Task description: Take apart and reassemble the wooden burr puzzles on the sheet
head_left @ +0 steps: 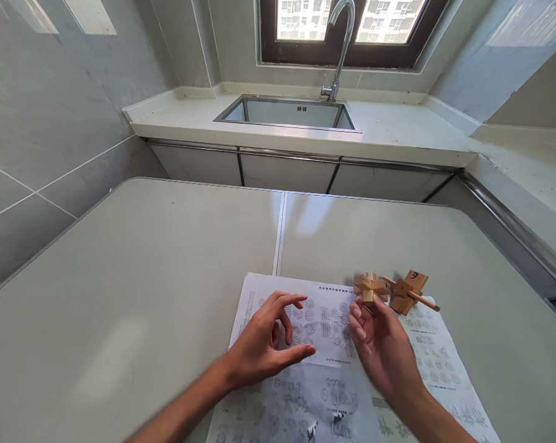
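My left hand [271, 338] hovers over the left part of a printed sheet [314, 381], thumb and fingers apart, with nothing between them. Pale wooden pieces joined in a star-like shape [370, 287] rest at the fingertips of my right hand [382, 344], whose thumb and fingers close on it. Just right of that, a darker brown wooden assembly [403, 292] with a thin rod through it lies over the sheet's top right edge. The two wooden objects are very close together; whether they touch is hard to tell.
The sheets lie on a large pale table [167, 277] with a seam down its middle. Beyond its far edge stands a white counter [398, 129] with a sink [287, 112] and a tall faucet [345, 49] under a window.
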Demonstrator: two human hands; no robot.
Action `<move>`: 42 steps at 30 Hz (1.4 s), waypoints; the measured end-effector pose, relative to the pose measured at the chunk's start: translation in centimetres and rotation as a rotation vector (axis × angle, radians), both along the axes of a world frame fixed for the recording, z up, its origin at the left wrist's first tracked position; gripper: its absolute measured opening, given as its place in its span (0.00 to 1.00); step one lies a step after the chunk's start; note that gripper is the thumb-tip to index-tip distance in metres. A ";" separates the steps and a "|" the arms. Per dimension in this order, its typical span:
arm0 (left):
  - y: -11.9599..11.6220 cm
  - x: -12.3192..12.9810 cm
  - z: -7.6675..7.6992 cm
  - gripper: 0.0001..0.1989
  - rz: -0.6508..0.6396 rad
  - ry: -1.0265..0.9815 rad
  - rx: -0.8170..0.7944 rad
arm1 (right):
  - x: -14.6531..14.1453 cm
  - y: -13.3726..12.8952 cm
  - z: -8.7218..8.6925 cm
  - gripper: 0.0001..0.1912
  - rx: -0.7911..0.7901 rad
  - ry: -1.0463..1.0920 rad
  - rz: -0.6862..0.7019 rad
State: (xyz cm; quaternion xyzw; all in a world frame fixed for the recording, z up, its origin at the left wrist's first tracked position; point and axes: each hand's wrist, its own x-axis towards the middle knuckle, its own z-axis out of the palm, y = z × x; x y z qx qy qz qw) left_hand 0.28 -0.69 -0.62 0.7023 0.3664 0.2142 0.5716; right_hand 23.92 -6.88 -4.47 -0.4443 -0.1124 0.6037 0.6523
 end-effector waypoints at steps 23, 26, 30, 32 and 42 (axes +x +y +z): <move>0.1 0.0 -0.6 0.17 -0.041 0.001 0.047 | -1.3 -0.7 0.9 0.17 0.041 -0.188 0.276; 0.0 0.0 -0.7 0.13 -0.067 0.029 0.068 | -1.8 -1.4 0.5 0.19 0.112 -0.473 0.399; -0.2 0.1 -1.0 0.09 -0.107 0.076 0.141 | -2.1 -1.7 0.1 0.19 0.172 -0.821 0.492; -0.3 0.1 -1.2 0.09 -0.122 0.095 0.198 | -2.2 -1.7 0.1 0.19 0.206 -0.929 0.512; -1.1 -0.4 -0.8 0.12 -0.212 0.253 0.465 | -2.4 -2.0 0.0 0.18 0.193 -1.064 0.581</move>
